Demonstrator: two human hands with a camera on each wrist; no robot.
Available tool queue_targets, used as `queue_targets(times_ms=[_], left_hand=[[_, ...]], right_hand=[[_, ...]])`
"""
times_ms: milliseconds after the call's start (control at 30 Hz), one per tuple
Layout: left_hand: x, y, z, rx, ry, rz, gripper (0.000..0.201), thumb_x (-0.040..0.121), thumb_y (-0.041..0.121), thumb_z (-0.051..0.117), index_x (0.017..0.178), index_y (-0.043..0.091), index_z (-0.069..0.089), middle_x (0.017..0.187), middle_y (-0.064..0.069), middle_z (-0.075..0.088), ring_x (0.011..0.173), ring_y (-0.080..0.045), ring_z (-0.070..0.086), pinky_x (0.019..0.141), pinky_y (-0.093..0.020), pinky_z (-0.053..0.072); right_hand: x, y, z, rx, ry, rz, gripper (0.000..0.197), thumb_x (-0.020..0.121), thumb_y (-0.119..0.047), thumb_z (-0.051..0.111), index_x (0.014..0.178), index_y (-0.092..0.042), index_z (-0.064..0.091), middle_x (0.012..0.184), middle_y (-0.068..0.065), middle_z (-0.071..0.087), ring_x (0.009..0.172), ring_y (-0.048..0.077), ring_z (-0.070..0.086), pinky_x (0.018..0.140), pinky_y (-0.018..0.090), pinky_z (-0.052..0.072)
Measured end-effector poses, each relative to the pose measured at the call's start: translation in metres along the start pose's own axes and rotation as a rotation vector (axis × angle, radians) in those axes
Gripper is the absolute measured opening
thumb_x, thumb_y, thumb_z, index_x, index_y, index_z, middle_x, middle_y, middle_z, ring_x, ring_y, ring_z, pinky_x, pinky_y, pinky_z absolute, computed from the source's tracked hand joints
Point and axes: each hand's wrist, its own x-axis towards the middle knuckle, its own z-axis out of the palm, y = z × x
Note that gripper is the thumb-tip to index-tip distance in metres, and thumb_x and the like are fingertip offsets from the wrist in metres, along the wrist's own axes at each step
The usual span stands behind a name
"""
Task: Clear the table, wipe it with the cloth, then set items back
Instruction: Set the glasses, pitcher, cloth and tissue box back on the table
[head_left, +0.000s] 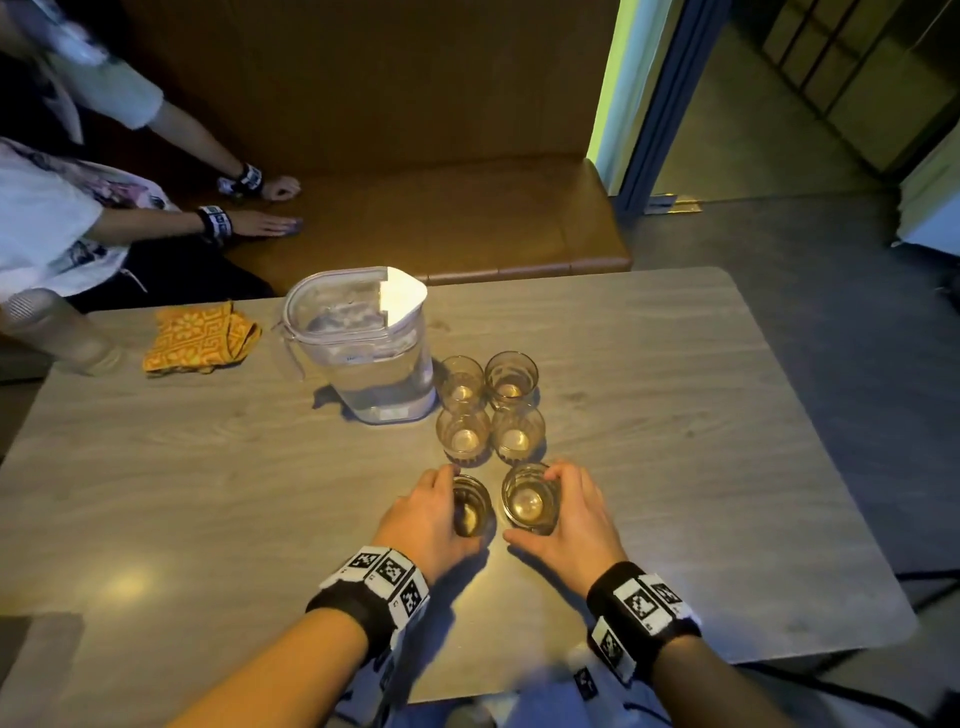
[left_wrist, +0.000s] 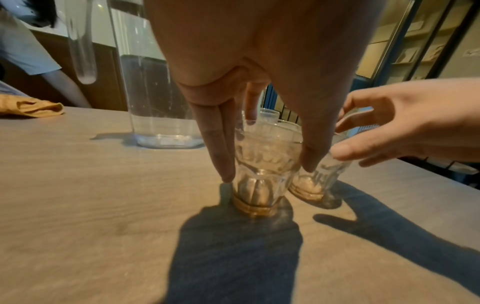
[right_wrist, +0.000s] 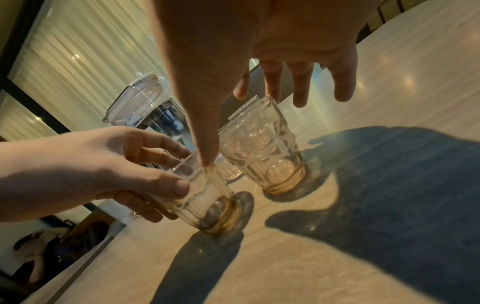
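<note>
Six empty glasses stand in two rows on the wooden table (head_left: 208, 493), right of a clear lidded pitcher (head_left: 363, 353). My left hand (head_left: 460, 506) grips the near left glass (head_left: 475, 514) from its left side; in the left wrist view its fingers (left_wrist: 221, 156) and thumb lie down the sides of that glass (left_wrist: 262, 176). My right hand (head_left: 532, 505) cups the near right glass (head_left: 527, 517), with thumb and first fingers around that glass (right_wrist: 262, 148) and the outer fingers spread. Both glasses stand on the table. A folded orange patterned cloth (head_left: 200, 338) lies at the far left.
The other glasses (head_left: 491, 410) stand close behind the held pair. A blurred clear cylinder (head_left: 57, 332) sits at the table's left edge. Another person's hands (head_left: 270, 223) rest on the brown bench (head_left: 441, 218) beyond the table. Floor lies to the right.
</note>
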Motion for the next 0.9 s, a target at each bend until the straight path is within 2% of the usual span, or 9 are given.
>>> queue_targets(times_ms=[133,267,300,433,600,733,900], left_hand=[[0.002,-0.003,0.007,-0.023,0.014,0.004,0.086,0.070,0.051,0.077,0.139,0.029,0.029,0.138,0.004,0.043,0.119,-0.022,0.055,0.099,-0.041,0.048],[-0.007,-0.012,0.007,-0.122,0.040,0.031,0.107,0.063,0.060,0.078,0.146,0.030,0.017,0.145,0.007,0.029,0.125,-0.021,0.050,0.102,-0.044,0.047],[-0.011,-0.016,0.006,-0.133,0.046,0.036,0.104,0.065,0.060,0.077,0.146,0.030,0.019,0.144,0.007,0.031,0.124,-0.019,0.050,0.101,-0.043,0.047],[-0.018,-0.025,-0.001,-0.116,0.062,0.047,0.065,0.080,0.047,0.072,0.136,0.031,0.041,0.132,0.008,0.049,0.117,-0.011,0.053,0.099,-0.032,0.047],[-0.005,-0.020,-0.004,-0.077,0.086,0.022,0.058,0.083,0.041,0.071,0.134,0.028,0.047,0.127,0.005,0.054,0.115,-0.013,0.054,0.096,-0.029,0.045],[0.002,-0.018,-0.003,-0.064,0.093,0.019,0.055,0.084,0.040,0.071,0.133,0.029,0.048,0.123,0.004,0.055,0.112,-0.014,0.055,0.095,-0.032,0.047],[0.007,-0.017,-0.005,-0.050,0.094,0.033,0.055,0.085,0.038,0.069,0.135,0.029,0.047,0.124,0.003,0.054,0.115,-0.016,0.054,0.098,-0.034,0.047]], right_hand=[[-0.006,0.008,-0.001,-0.064,0.048,-0.018,0.065,0.063,-0.057,0.077,0.108,-0.039,0.034,0.109,-0.015,0.044,0.109,0.011,0.042,0.093,0.041,0.044],[-0.010,0.010,0.000,-0.167,0.118,-0.048,0.065,0.065,-0.061,0.075,0.111,-0.033,0.039,0.111,-0.012,0.045,0.112,0.013,0.042,0.095,0.041,0.040],[-0.011,0.010,0.000,-0.168,0.132,-0.045,0.064,0.065,-0.061,0.074,0.111,-0.033,0.040,0.111,-0.011,0.045,0.112,0.013,0.042,0.096,0.043,0.039],[-0.011,0.013,0.002,-0.140,0.146,-0.032,0.059,0.069,-0.059,0.074,0.111,-0.035,0.041,0.111,-0.013,0.047,0.114,0.013,0.044,0.100,0.052,0.037],[-0.004,0.010,0.000,-0.087,0.137,-0.032,0.057,0.069,-0.055,0.076,0.110,-0.037,0.041,0.114,-0.013,0.049,0.118,0.013,0.043,0.104,0.053,0.034],[0.003,0.008,-0.001,-0.083,0.115,-0.029,0.056,0.070,-0.055,0.075,0.110,-0.038,0.040,0.115,-0.013,0.049,0.118,0.012,0.042,0.106,0.053,0.032],[0.003,0.009,0.000,-0.077,0.114,-0.022,0.057,0.070,-0.054,0.077,0.109,-0.039,0.038,0.116,-0.015,0.049,0.120,0.011,0.042,0.107,0.054,0.031]])
